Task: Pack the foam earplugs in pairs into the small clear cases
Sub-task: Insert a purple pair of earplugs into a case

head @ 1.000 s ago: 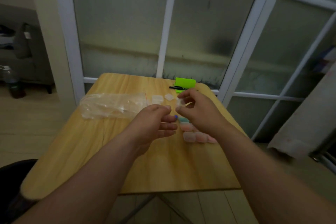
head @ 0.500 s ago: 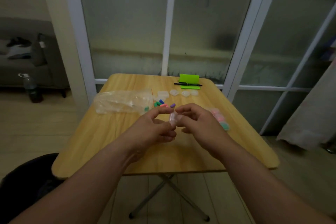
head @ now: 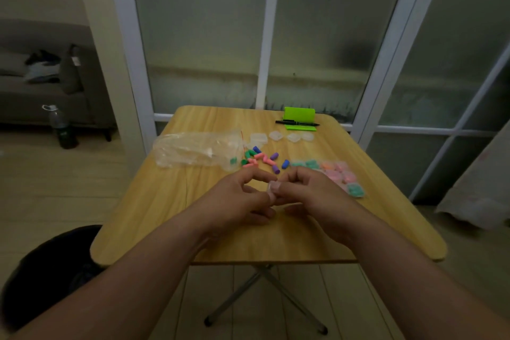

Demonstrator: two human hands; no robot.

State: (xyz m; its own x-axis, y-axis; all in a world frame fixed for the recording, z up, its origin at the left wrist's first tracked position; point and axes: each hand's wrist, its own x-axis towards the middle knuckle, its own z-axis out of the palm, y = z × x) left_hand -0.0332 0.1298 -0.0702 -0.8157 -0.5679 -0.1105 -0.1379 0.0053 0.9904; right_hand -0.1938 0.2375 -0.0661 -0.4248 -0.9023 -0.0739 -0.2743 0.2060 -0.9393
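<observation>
My left hand (head: 242, 196) and my right hand (head: 311, 193) meet above the middle of the wooden table (head: 171, 207), both pinching one small clear case (head: 271, 190) between their fingertips. Whether earplugs are inside it I cannot tell. Loose foam earplugs (head: 262, 160) in pink, green, blue and purple lie scattered just beyond my hands. Several empty clear cases (head: 281, 136) sit in a row farther back. Filled cases (head: 335, 172) holding pink, orange and green earplugs lie in a cluster to the right of my right hand.
A crumpled clear plastic bag (head: 193, 152) lies at the left of the table, its mouth by the loose earplugs. A bright green pad (head: 299, 118) with a black pen (head: 296, 122) sits at the far edge. Glass doors stand behind; a dark stool (head: 47, 270) is at lower left.
The view pulled back and tilted, so the earplugs and filled cases came into sight. My hands drew together from apart and now both pinch the small clear case.
</observation>
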